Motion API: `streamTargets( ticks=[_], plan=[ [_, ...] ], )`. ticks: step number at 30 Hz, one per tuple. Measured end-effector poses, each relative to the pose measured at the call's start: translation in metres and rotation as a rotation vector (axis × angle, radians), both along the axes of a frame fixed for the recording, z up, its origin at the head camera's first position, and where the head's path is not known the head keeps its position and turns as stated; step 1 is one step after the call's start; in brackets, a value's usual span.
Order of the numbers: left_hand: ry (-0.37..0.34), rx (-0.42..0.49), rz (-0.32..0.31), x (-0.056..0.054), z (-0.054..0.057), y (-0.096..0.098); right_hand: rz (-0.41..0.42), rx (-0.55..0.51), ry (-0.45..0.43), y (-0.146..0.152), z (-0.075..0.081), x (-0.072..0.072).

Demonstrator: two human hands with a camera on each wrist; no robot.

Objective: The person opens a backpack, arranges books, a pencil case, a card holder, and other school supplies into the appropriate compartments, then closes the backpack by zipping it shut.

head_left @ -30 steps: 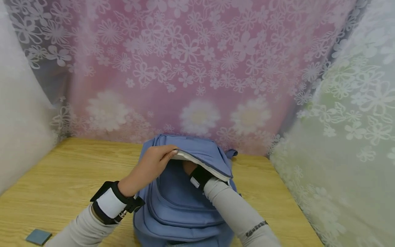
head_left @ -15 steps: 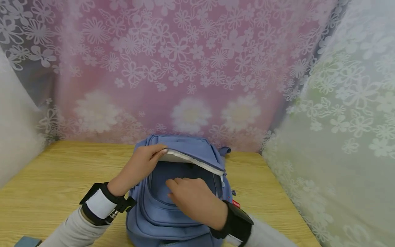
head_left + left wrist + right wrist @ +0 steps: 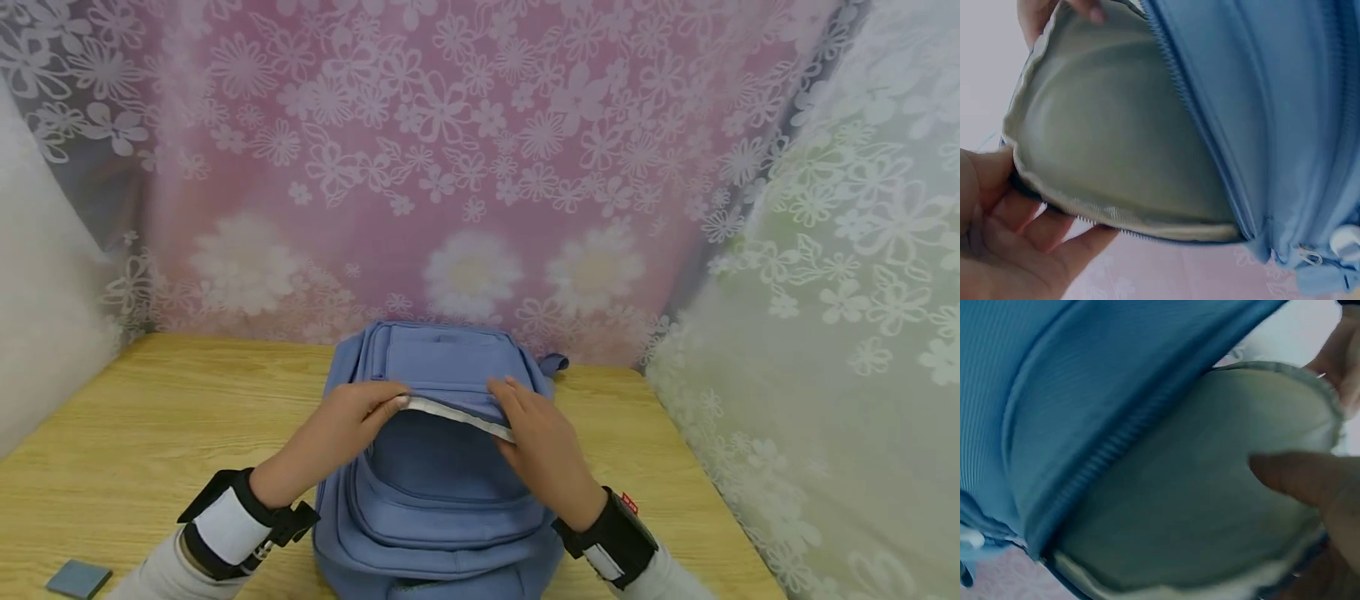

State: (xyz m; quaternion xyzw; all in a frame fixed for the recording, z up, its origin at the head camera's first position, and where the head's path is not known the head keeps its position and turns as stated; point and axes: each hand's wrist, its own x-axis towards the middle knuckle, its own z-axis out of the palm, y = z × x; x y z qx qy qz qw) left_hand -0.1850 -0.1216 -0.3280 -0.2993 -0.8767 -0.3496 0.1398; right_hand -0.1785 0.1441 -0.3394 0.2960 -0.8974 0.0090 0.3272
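A blue backpack (image 3: 450, 529) lies on the table with its front pocket unzipped and gaping. The pocket's flap (image 3: 450, 397) is raised, and its pale lining shows along the zipper edge. My left hand (image 3: 337, 429) pinches the flap's left corner between thumb and fingers. At the right side of the flap, my right hand (image 3: 551, 454) holds the edge, fingers on top and thumb underneath. The right wrist view shows that thumb (image 3: 1297, 478) over the beige lining (image 3: 1191, 487). No object shows in the lit part of the pocket; its depth is in shadow.
A small grey-blue square piece (image 3: 78, 578) lies on the wooden table (image 3: 187, 400) at the front left. A floral curtain (image 3: 420, 167) hangs behind the backpack, and a pale curtain (image 3: 825, 433) borders the right side. A strap (image 3: 553, 364) sticks out at the backpack's upper right.
My right hand was inside the pocket, came out with loosely curled fingers, and now holds the flap's right edge. The flap is lower; my left hand keeps its pinch.
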Motion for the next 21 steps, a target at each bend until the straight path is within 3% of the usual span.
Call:
streamTargets(
  ticks=[5,9,13,17,18,21],
  plan=[
    [-0.032,-0.018,-0.069,0.005,-0.01,-0.014,-0.024,-0.082,-0.005,-0.001,-0.008,-0.011],
    [-0.035,-0.018,-0.015,0.012,-0.021,-0.046,-0.048,-0.098,-0.003,-0.003,-0.007,-0.015],
    [0.034,-0.148,0.159,0.02,-0.038,-0.099,-0.054,-0.109,0.002,-0.008,-0.007,-0.016],
    [-0.028,-0.338,0.378,0.025,-0.06,-0.163,-0.045,-0.118,0.006,-0.012,-0.01,-0.015],
    [-0.015,-0.375,0.423,0.026,-0.07,-0.179,-0.046,-0.121,0.003,-0.013,-0.011,-0.015],
    [-0.163,-0.475,0.545,0.031,-0.097,-0.222,-0.046,-0.13,-0.005,-0.014,-0.011,-0.015]
  ],
)
